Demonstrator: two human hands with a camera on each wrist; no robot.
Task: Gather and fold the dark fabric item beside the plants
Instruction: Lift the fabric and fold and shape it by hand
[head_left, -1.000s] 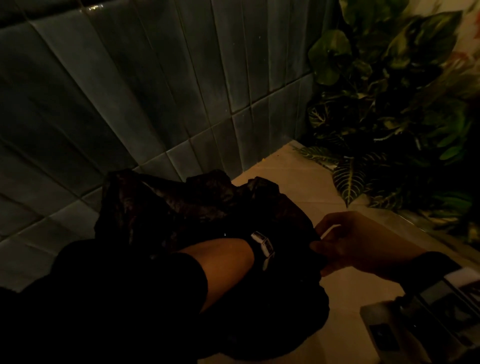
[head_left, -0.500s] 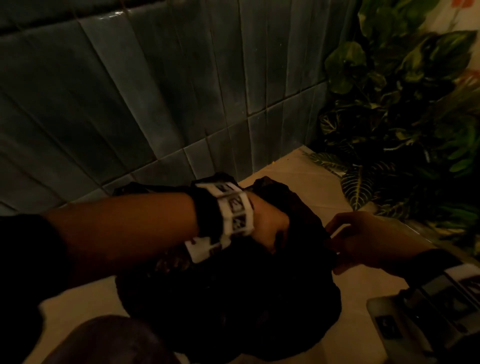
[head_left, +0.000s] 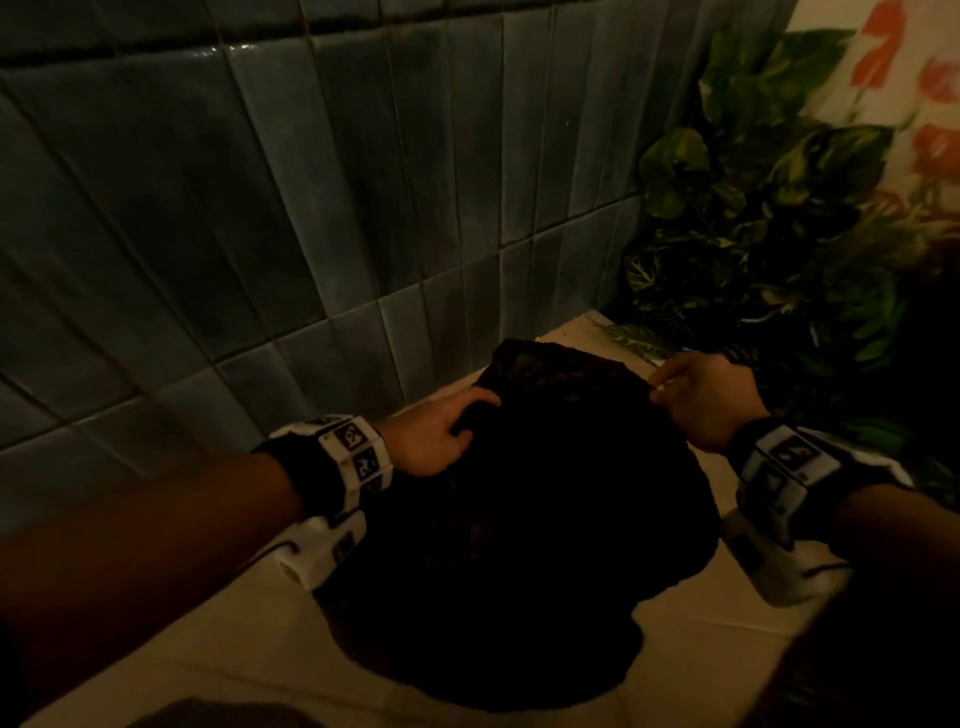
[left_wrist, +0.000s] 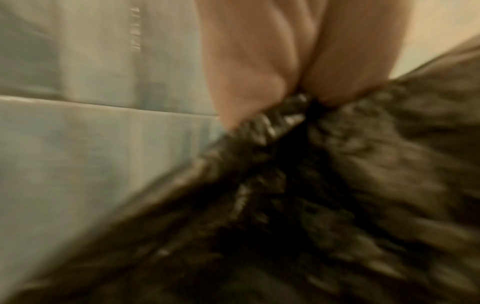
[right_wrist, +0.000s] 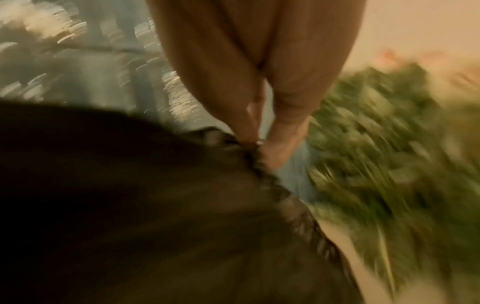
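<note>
My left hand (head_left: 434, 434) and right hand (head_left: 698, 397) each pinch a far corner of the dark fabric (head_left: 524, 519); it drapes between my grips onto the counter (head_left: 218, 644), plants (head_left: 769, 249) just beyond my right grip.

Dim warm light, deep shadows, both wrist views motion-blurred

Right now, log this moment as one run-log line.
left hand: grips fabric far-left edge | right hand: pinches far-right edge | fabric: bunched on counter | plants: right | fold: not done
</note>
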